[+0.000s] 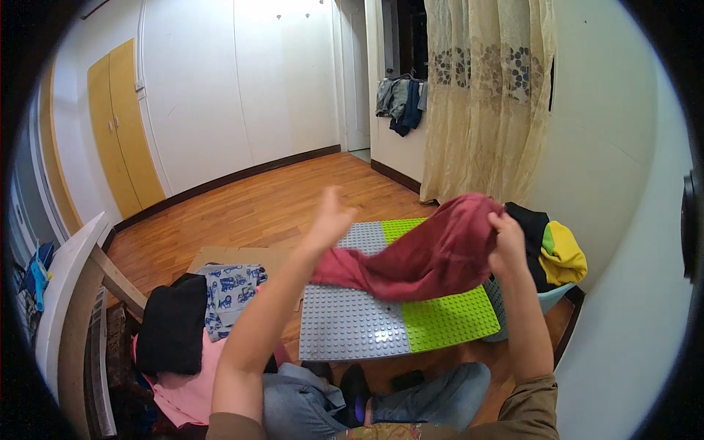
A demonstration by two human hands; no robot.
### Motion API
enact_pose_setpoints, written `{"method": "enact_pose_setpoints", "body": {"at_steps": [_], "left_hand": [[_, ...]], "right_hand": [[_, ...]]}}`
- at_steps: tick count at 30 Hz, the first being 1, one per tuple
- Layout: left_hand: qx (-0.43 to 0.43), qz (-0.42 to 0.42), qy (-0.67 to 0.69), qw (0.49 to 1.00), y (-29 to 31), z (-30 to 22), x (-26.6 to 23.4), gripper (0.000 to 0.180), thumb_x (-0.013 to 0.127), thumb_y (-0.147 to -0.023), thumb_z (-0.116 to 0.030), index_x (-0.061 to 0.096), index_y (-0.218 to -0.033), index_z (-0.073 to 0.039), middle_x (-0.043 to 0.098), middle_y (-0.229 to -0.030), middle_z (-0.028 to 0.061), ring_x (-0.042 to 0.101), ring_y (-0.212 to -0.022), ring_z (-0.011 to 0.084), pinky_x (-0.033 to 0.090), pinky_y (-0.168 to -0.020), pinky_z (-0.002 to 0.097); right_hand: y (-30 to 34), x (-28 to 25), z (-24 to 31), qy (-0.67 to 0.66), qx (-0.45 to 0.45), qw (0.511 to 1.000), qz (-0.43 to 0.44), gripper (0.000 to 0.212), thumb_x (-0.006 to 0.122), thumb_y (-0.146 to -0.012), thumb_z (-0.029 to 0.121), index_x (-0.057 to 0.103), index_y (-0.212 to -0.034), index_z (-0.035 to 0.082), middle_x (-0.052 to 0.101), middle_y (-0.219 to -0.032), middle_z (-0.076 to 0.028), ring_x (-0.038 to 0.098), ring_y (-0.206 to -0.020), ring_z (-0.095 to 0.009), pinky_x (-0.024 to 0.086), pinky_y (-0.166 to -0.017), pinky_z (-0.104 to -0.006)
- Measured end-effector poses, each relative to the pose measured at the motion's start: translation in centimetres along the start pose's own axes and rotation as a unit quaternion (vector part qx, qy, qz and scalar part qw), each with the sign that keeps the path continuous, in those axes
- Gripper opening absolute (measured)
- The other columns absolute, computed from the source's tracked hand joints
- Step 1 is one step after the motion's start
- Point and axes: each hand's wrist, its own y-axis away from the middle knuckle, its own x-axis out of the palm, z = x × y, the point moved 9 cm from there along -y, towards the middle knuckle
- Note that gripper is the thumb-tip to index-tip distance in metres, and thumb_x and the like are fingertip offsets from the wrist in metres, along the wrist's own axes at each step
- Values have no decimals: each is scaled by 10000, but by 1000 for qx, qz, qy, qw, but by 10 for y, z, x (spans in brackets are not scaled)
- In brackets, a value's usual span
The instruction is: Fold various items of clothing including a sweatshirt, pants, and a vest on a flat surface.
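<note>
Stretching left to right above one studded table (pixel 356 330), half grey and half green, a red garment (pixel 440 257) lies wholly to the left of the right hand (pixel 506 238). Its long axis runs across the table, rising toward the right. That right grip is narrow, closed on the garment's upper right end, so the right hand is the nearer one. The left hand (pixel 335 214) is over the far left side, fingers apart with nothing seen in them; the garment's left end passes behind the left forearm, and whether the two touch I cannot tell.

Counting from the largest: one curtain (pixel 484 110) at the far right; one table; one pale blue tub (pixel 561 295) to the right, with two garments showing, one black (pixel 529 246) and one yellow (pixel 565 253); one red garment; three cloths near left, one pink (pixel 192 389), one folded black (pixel 174 323), one patterned grey (pixel 224 301); and two hands.
</note>
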Motion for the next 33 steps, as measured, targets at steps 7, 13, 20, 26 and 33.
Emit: {"method": "enact_pose_setpoints", "body": {"at_steps": [7,13,20,26,33], "left_hand": [[0,298,175,938,63,-117,77,523,609,-831,-261,419,-1219,33,583,-1033,148,562,-934,207,458,-781,314],[63,148,11,987,74,-95,52,437,587,-744,-121,341,-1083,8,568,-914,263,561,-842,445,447,-718,476],[260,-78,-127,954,73,-128,-3,273,600,-722,-96,438,-934,-38,525,-713,134,547,-674,382,460,-630,430],[93,195,-190,958,75,-91,68,43,518,-796,-113,498,-787,-76,524,-684,98,552,-614,285,474,-568,341],[-215,354,524,744,74,-43,116,429,352,-947,-342,360,-1295,-91,377,-1350,200,410,-1221,254,401,-888,325]], "right_hand": [[26,69,-79,-21,141,978,150,275,398,-914,117,490,-1148,5,565,-1096,-107,563,-982,-221,433,-890,-358],[48,103,-96,5,162,973,167,281,392,-929,126,512,-1152,4,588,-1016,-76,563,-886,-152,451,-797,-288],[19,85,-84,168,-10,979,115,228,428,-923,126,584,-1020,-10,623,-896,-50,576,-770,-138,459,-722,-270],[50,142,-26,378,-230,888,125,148,499,-874,103,600,-913,1,639,-804,-101,603,-724,-176,461,-664,-289],[119,183,-30,348,-302,868,183,120,519,-835,3,602,-922,1,617,-801,-147,606,-714,-190,480,-654,-291]]}}
